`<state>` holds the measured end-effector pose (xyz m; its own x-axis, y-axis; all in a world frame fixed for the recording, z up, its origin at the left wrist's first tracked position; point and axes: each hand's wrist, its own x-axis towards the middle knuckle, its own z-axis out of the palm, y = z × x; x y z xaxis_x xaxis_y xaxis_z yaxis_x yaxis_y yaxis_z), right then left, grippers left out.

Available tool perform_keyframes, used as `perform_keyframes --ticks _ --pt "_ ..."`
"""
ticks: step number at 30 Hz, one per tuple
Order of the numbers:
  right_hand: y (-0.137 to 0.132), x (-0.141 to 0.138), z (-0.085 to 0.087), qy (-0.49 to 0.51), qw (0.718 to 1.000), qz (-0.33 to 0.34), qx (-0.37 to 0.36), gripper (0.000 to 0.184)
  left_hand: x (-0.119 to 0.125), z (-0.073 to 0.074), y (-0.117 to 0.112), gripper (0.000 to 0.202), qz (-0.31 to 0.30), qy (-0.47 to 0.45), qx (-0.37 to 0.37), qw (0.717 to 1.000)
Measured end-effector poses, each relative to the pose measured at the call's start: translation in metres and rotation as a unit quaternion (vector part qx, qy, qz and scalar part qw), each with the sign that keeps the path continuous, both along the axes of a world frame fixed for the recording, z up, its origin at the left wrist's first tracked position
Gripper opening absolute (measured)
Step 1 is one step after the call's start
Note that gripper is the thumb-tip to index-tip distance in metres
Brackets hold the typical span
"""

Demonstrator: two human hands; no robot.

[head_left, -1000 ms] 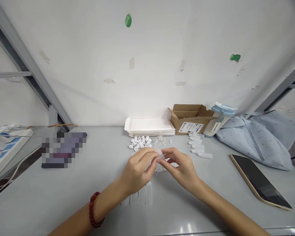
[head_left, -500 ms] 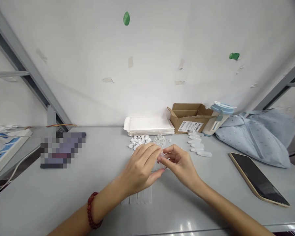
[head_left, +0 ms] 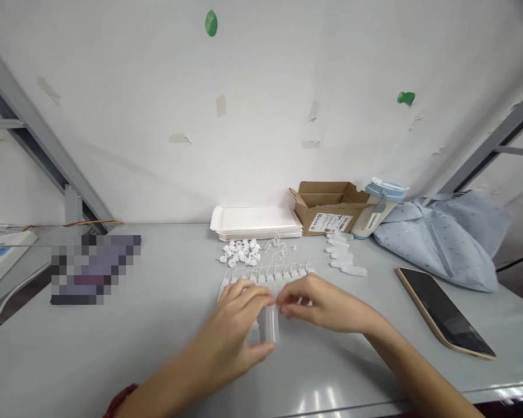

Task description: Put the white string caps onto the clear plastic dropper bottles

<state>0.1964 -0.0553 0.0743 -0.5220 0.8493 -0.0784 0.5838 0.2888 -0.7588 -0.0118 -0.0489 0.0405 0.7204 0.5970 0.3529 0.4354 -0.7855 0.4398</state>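
A small clear plastic tube (head_left: 271, 325) sits lengthwise between the thumb and fingertips of my left hand (head_left: 235, 325). Close to the tube's top end, the fingers of my right hand (head_left: 303, 299) are pinched together; whatever is in them is too small to make out. Behind both hands runs a row of white-capped clear tubes (head_left: 279, 276) with thin loops at their tops, partly covered by my hands. Farther back lie a heap of small white caps (head_left: 240, 252) and a tangle of thin white loops (head_left: 276, 248).
Several loose clear tubes (head_left: 342, 260) lie at the right, before an open cardboard box (head_left: 331, 212). White padded envelopes (head_left: 257, 220) are stacked by the wall. A cup (head_left: 377, 209), a pale blue bag (head_left: 440, 238) and a phone (head_left: 444, 313) stand or lie farther right.
Both hands have come down toward me, with the clear tube now visible at the left hand. The row of capped tubes behind them has come into view.
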Motion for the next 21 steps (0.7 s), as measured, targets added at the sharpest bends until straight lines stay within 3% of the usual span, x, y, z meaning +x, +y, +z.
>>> perform_keyframes --ticks 3,6,21 --pt "-0.005 0.001 0.000 -0.074 0.994 0.084 -0.013 0.016 -0.005 -0.010 -0.016 0.050 0.000 0.011 -0.025 1.000" --pt "-0.007 -0.002 -0.006 -0.117 0.986 0.114 -0.024 0.013 -0.007 -0.018 -0.023 0.048 -0.007 0.030 -0.028 0.999" --pt "-0.001 -0.004 -0.017 -0.134 0.983 0.119 -0.029 0.016 -0.007 -0.021 -0.017 0.039 -0.005 0.070 -0.001 0.998"
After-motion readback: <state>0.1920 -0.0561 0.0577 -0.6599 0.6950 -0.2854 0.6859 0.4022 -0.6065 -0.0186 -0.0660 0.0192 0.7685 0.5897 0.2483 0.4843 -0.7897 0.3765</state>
